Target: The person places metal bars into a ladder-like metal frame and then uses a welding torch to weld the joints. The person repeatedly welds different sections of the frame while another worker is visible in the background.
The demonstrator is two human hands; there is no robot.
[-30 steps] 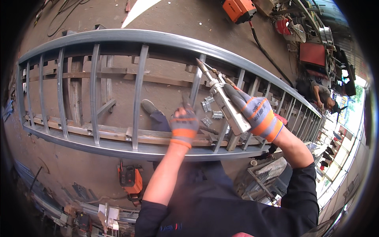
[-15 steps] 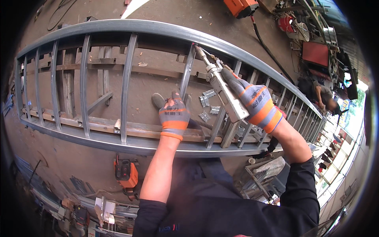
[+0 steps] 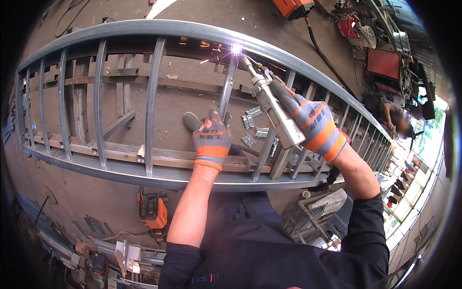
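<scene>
A long grey metal frame (image 3: 183, 32) with crossbars lies across in front of me. My right hand (image 3: 316, 126), in a grey and orange glove, is wrapped round a silver welding gun (image 3: 279, 120). Its nozzle points at the far rail, where a bright violet-white weld spot (image 3: 236, 49) glows at the upper end of a metal crossbar (image 3: 228, 86). Sparks fly left from there. My left hand (image 3: 211, 139), gloved alike, is closed on that crossbar's lower part; some of its fingers are hidden.
An orange machine (image 3: 291, 7) with a black hose (image 3: 322, 58) stands beyond the frame. Another orange unit (image 3: 153, 212) sits near left. Bent metal brackets (image 3: 250, 118) lie on the floor inside the frame. A person (image 3: 392, 115) crouches at far right, near a red panel (image 3: 385, 65).
A bright weld spot and flying sparks have appeared at the nozzle tip. The frame has shifted slightly up and left in view; both hands keep their grips.
</scene>
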